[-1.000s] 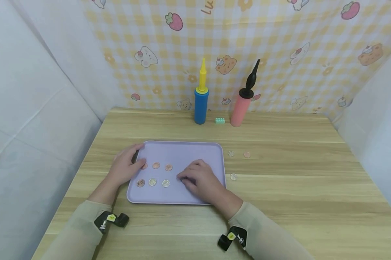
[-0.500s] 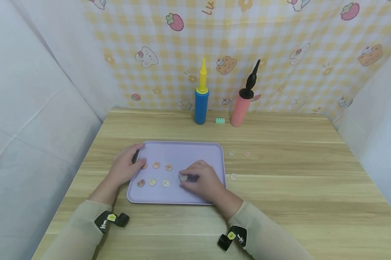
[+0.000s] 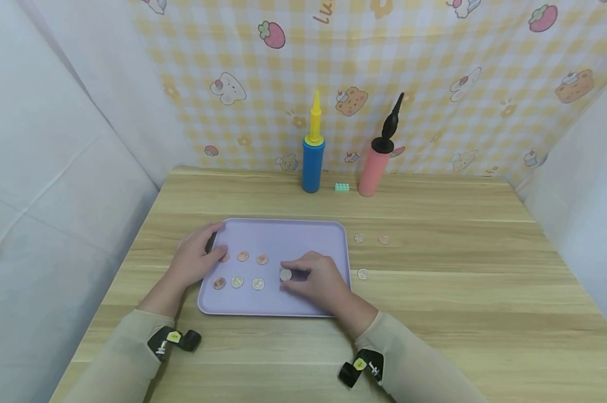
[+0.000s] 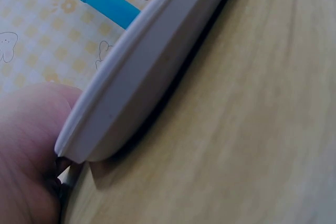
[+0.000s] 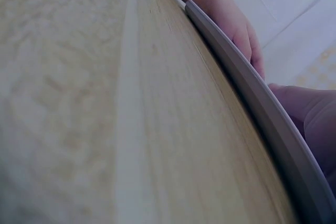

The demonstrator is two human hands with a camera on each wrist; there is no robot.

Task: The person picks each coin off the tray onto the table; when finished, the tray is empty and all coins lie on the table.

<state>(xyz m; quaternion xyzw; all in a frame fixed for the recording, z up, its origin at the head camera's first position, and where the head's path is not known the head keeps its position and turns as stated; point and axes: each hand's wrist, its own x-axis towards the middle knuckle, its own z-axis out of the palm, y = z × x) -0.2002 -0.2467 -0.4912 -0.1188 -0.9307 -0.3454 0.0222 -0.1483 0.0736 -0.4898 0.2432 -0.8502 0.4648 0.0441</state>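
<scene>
A lilac tray [image 3: 283,235] lies on the wooden table, holding two short rows of coins: copper ones [image 3: 252,258] behind, mixed ones [image 3: 238,282] in front. My right hand [image 3: 313,279] rests on the tray and pinches a silver coin [image 3: 285,275] between thumb and fingers, just right of the front row. My left hand [image 3: 195,258] grips the tray's left rim, thumb lying over the edge near the leftmost copper coin. The left wrist view shows the tray's rim [image 4: 142,72] close up beside my palm [image 4: 26,150]. The right wrist view shows the rim [image 5: 262,108] edge-on.
Three loose coins lie on the table right of the tray: a silver one [image 3: 359,238], a copper one [image 3: 383,239] and another silver one [image 3: 363,274]. At the back stand a blue and yellow pump [image 3: 312,151], a pink and black pump [image 3: 379,157] and a small green brick [image 3: 341,187].
My right hand has drawn back slightly on the tray, uncovering the silver coin that it holds at its fingertips. The left hand has stayed on the rim.
</scene>
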